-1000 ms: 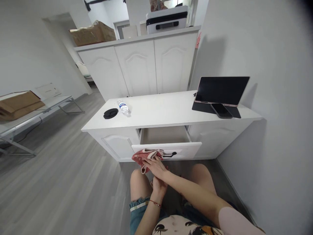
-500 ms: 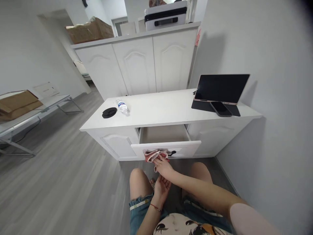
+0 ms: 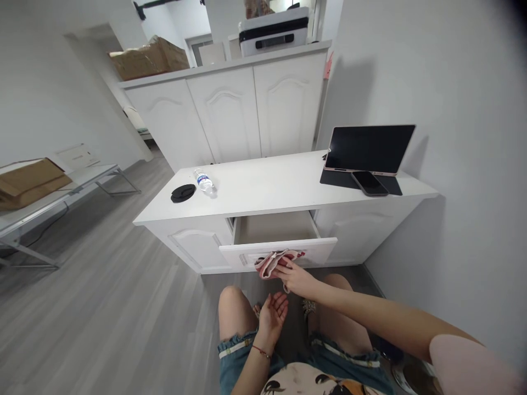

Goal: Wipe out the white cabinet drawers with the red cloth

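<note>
One cloth [image 3: 275, 261], red-pink with pale edging, bunched against the front panel of the open drawer [image 3: 276, 227], right at the rim. Our right hand [image 3: 297, 277] has its grip clamped on the cloth from the near side, fingers pinching the lower edge. Our left hand [image 3: 272, 316] sits lower, between the knees, palm up, grip apart, holding nothing.

We judge the cloth light, soft and floppy: it will sag and fold wherever it is not supported, no risk of breakage, not slippery. Best hold looks like a pinch on a bunched fold or a hemmed edge; a second hand under it would stop it trailing.

Counts, near to far: two hands, one cloth, one open drawer that looks bare inside, though its near part is hidden behind the front panel. On the table [image 3: 263, 189]: one black round lid or coaster [image 3: 183, 192], one water bottle [image 3: 205, 181] lying on its side, one phone [image 3: 369, 182], one tablet [image 3: 369, 148] propped on its stand. Behind, one tall cabinet [image 3: 230, 109] with three doors, one cardboard box [image 3: 149, 57] and one printer-like machine [image 3: 274, 32] on top.
</note>
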A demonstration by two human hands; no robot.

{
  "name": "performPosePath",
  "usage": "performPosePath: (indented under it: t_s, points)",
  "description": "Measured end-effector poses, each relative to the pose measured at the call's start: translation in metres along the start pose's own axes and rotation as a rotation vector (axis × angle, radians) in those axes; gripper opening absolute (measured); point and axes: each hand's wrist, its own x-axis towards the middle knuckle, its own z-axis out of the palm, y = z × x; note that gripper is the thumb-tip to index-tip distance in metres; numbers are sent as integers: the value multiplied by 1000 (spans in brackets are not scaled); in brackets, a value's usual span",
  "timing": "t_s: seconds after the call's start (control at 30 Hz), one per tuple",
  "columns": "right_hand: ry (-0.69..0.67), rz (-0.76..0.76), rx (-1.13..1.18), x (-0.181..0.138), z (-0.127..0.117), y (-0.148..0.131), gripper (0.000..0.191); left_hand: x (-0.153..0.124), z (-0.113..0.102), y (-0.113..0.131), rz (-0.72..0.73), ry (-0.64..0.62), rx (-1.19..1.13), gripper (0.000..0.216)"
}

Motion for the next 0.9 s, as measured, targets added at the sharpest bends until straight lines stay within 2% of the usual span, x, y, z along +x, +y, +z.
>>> performPosePath:
  t_s: [0.13, 0.27, 0.43, 0.57, 0.73, 0.9]
  points:
    - [-15, -12, -19, -18, -11, 11, 35, -3, 5, 2, 9, 13, 6, 20]
    - [-5, 40, -39, -44, -17, 27, 36, -7, 14, 7, 40, 16, 57, 16]
    - [-17, 139, -70, -82, -25, 49, 40, -5, 30, 22, 162, -71, 44, 16]
    - [-64, 280, -90, -107, -28, 49, 46, -2, 50, 39, 282, -113, 51, 12]
    - [40, 568, -136, -114, -8, 20, 44, 1, 75, 54, 405, -107, 49, 17]
    - [164, 831, -161, -102, 32, -4, 40, 6, 82, 61, 410, -75, 109, 28]
